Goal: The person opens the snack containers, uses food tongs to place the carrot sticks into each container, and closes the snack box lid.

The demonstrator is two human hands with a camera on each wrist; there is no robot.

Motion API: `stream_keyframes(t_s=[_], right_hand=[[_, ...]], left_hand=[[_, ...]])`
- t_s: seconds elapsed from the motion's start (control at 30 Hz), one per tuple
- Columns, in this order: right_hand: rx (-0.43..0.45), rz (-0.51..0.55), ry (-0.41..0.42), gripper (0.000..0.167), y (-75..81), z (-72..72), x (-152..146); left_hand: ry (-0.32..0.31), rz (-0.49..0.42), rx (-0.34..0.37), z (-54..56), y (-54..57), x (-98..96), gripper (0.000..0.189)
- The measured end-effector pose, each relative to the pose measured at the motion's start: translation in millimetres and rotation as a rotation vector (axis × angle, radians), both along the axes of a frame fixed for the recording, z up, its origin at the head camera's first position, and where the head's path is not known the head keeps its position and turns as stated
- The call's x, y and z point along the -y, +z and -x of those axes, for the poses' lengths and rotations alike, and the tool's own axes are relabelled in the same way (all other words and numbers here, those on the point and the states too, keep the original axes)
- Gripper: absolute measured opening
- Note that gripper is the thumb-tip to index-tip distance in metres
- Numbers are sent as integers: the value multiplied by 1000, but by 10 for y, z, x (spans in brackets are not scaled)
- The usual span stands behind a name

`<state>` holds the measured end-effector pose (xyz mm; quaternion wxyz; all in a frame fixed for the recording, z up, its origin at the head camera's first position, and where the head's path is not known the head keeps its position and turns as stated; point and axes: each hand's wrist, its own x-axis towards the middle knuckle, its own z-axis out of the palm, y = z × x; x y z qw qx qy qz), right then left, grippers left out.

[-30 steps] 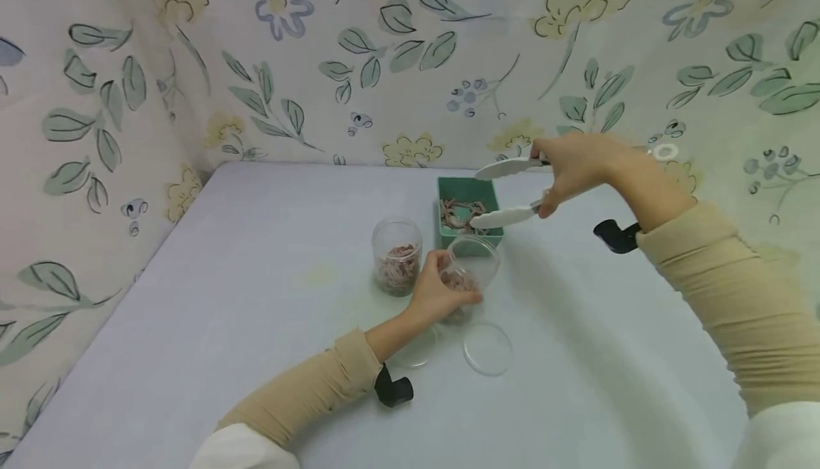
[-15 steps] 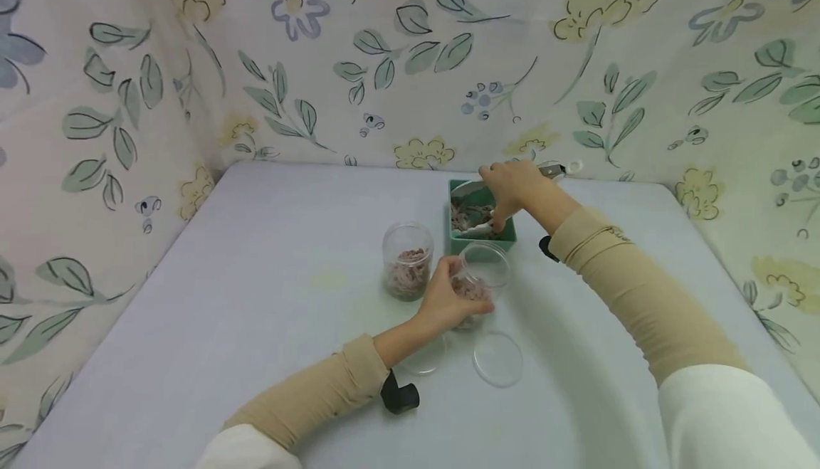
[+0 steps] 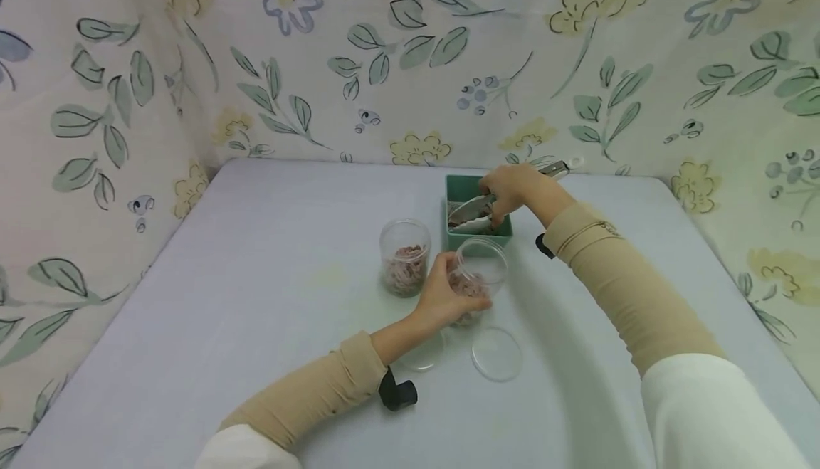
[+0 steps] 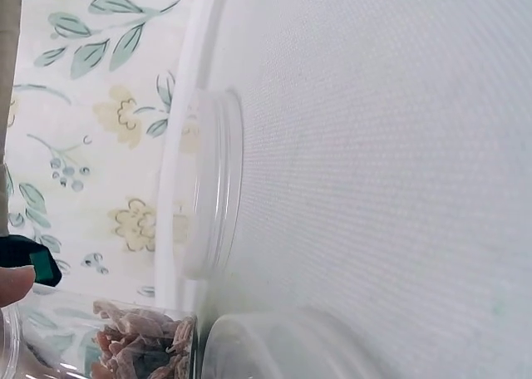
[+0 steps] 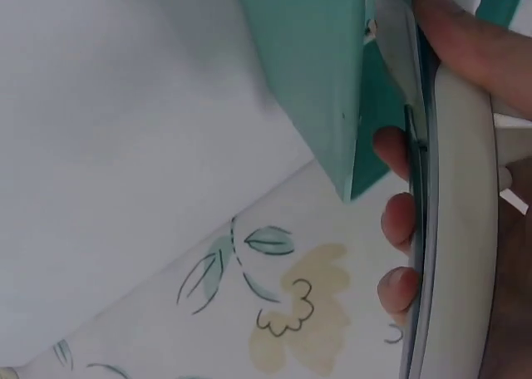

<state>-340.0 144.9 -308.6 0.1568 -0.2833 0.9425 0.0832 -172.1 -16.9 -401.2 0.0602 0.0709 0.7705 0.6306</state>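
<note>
My left hand (image 3: 442, 297) grips a clear round jar (image 3: 470, 287) tilted on the table, its open mouth toward the green bin (image 3: 480, 241). Ragged pinkish-brown strips (image 4: 141, 342) fill its lower part. Over the bin, my right hand (image 3: 514, 190) holds white-tipped tongs (image 3: 472, 225), their ends down inside among similar strips and close together. In the right wrist view, fingers wrap the tongs' pale handle (image 5: 461, 229) beside the bin's wall (image 5: 312, 80). What lies between the tips is mostly hidden.
A second clear jar (image 3: 405, 259), partly filled with the same strips, stands upright left of the held one. Two clear lids lie nearer me: one lid (image 3: 497, 355) in front of the jar, another lid (image 3: 424, 356) partly under my left forearm. A floral curtain (image 3: 384, 99) hangs behind the table.
My right hand has moved left and down, bringing the tongs from above the bin into it. The spread tongs have come together. My left hand keeps holding the tilted jar.
</note>
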Motion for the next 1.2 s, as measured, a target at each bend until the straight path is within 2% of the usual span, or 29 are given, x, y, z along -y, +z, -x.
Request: stream_keyframes(t_s=[0.17, 0.33, 0.43, 0.53, 0.67, 0.8, 0.93, 1.0, 1.1, 1.2], right_hand=[[-88, 27, 84, 38, -59, -106, -30], [-124, 93, 120, 29, -87, -189, -98], [-106, 138, 75, 29, -47, -218, -177], [-90, 221, -5, 33, 52, -246, -311], [-89, 390, -104, 35, 225, -332, -543], [-59, 575, -134, 31, 350, -510, -723], [5, 712, -91, 27, 363, -710, -785], [33, 746, -55, 27, 339, -787, -782], [53, 760, -18, 29, 301, -872, -765], [33, 731, -5, 32, 281, -929, -769]], left_hand=[[-2, 6, -5, 5, -1, -2, 74], [9, 6, 14, 11, 15, -7, 73], [20, 10, 37, 16, 19, -23, 72], [40, -2, 54, 31, 11, -49, 71], [78, -42, 86, 58, 3, -79, 69], [106, -77, 136, 80, 13, -102, 70], [112, -89, 176, 102, 36, -124, 73], [109, -99, 181, 113, 44, -133, 74], [100, -120, 166, 124, 51, -142, 75], [100, -136, 148, 122, 48, -146, 73]])
